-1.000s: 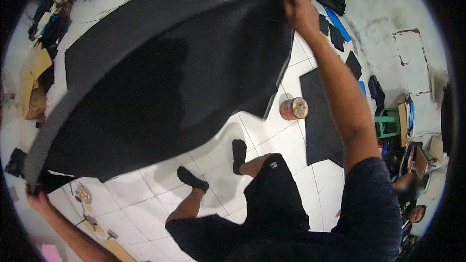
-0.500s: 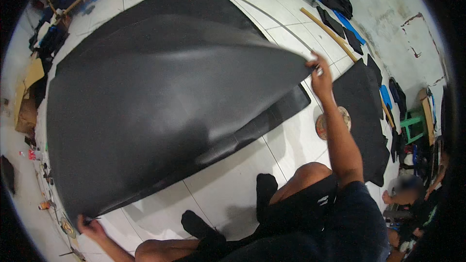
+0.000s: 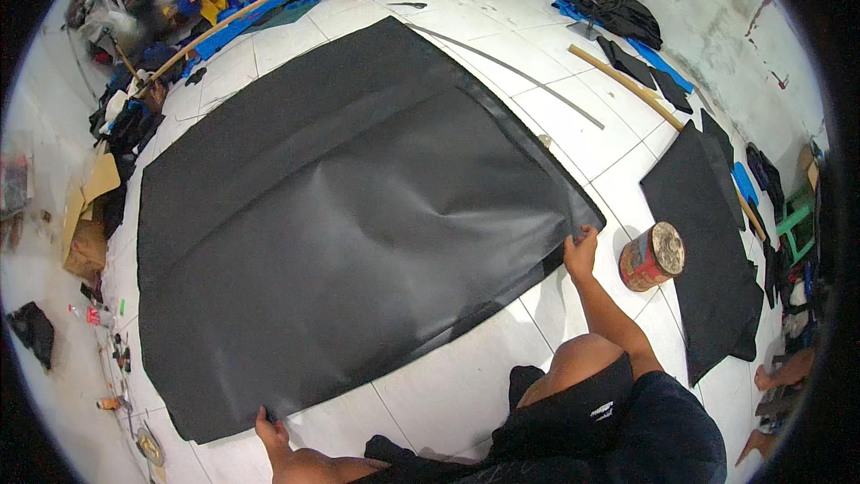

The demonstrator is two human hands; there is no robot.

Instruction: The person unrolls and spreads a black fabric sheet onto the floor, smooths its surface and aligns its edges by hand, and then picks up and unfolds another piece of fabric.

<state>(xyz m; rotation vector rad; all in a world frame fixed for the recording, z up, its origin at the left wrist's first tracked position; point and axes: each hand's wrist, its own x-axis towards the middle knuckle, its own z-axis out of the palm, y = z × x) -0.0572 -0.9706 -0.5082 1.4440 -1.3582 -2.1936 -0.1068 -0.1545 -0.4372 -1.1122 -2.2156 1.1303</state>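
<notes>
A large black sheet (image 3: 340, 224), smooth and slightly shiny like vinyl, lies spread over the tiled floor with soft wrinkles across its middle. Another black layer shows under its right edge. Near the right corner, my right hand (image 3: 580, 253) pinches the near edge between thumb and fingers. My left hand (image 3: 273, 435) grips that same near edge close to the left corner, its fingers partly hidden at the sheet. To the right of my right hand stands a rusty, red-sided can (image 3: 651, 257) with a stained top.
More black pieces (image 3: 708, 242) lie at the right beside a wooden pole (image 3: 618, 79). A thin grey strip (image 3: 520, 73) curves past the sheet's far right side. Heaped cloth and a cardboard box (image 3: 87, 242) line the left wall. Another person's feet (image 3: 770, 381) show at lower right.
The raised right part of the sheet has come down flat onto the layer beneath. My right hand has lowered toward me; my left hand has shifted right along the near edge.
</notes>
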